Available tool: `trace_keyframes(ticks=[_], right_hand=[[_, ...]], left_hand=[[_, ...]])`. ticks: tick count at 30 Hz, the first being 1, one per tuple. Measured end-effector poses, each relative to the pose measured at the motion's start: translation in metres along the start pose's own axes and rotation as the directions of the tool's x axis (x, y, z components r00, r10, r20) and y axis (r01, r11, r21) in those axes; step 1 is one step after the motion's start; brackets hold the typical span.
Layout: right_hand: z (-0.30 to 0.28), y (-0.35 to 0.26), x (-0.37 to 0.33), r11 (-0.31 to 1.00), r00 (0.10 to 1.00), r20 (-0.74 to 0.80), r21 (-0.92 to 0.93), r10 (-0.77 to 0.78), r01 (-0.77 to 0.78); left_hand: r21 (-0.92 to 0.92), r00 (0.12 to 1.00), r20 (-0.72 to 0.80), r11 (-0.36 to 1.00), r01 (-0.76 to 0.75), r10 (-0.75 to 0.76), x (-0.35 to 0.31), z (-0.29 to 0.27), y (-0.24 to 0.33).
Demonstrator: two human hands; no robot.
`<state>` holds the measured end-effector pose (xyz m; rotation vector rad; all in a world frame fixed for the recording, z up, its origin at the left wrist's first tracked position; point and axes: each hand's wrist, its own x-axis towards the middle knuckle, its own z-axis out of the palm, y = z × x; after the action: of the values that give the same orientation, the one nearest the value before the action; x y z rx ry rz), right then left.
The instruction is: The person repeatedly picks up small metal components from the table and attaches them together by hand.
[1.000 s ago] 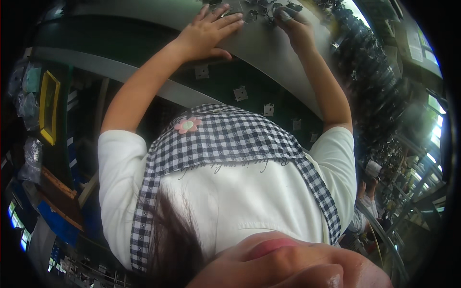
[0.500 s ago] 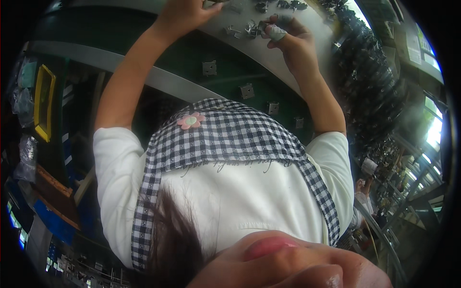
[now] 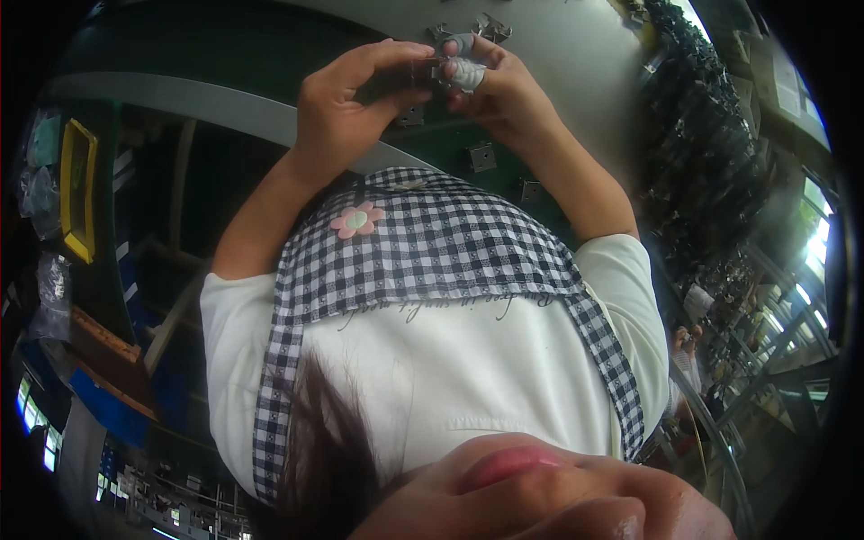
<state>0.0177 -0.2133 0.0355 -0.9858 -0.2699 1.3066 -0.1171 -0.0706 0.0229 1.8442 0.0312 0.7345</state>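
My left hand [image 3: 346, 99] and my right hand [image 3: 504, 94] meet at the top middle, over the edge of a dark green surface. Between their fingertips is a small metal piece [image 3: 439, 72], mostly hidden by the fingers. Thumb and fingers of both hands pinch toward it. Whitish wrapping covers the thumb and a finger of my right hand. Just beyond lie loose bent metal parts [image 3: 490, 31] on a pale surface. Square metal brackets with holes, one of them [image 3: 481, 157] below my right hand, sit in a row on the green surface.
A big heap of dark metal parts [image 3: 697, 135] rises at the right. A grey rail [image 3: 225, 106] runs along the near side of the green surface. At the left is a yellow frame [image 3: 79, 191] beside plastic bags [image 3: 52, 297]. Another person [image 3: 688, 351] is far right.
Both hands have come together closer to my body, the left moving right and down, the right moving left. The brackets appear slightly farther right and up in the picture.
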Motion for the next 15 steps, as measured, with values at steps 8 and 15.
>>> trace_keyframes(ticks=[8, 15], right_hand=[[0.014, -0.001, -0.008, 0.856, 0.936, -0.119, -0.456, -0.331, 0.245], [0.013, 0.004, -0.01, 0.967, 0.991, -0.131, -0.249, 0.023, -0.055]], left_hand=[[0.187, 0.987, -0.041, 0.972, -0.142, 0.152, -0.005, 0.004, 0.012], [0.143, 0.98, 0.193, 0.987, -0.071, 0.042, 0.006, -0.011, 0.012]])
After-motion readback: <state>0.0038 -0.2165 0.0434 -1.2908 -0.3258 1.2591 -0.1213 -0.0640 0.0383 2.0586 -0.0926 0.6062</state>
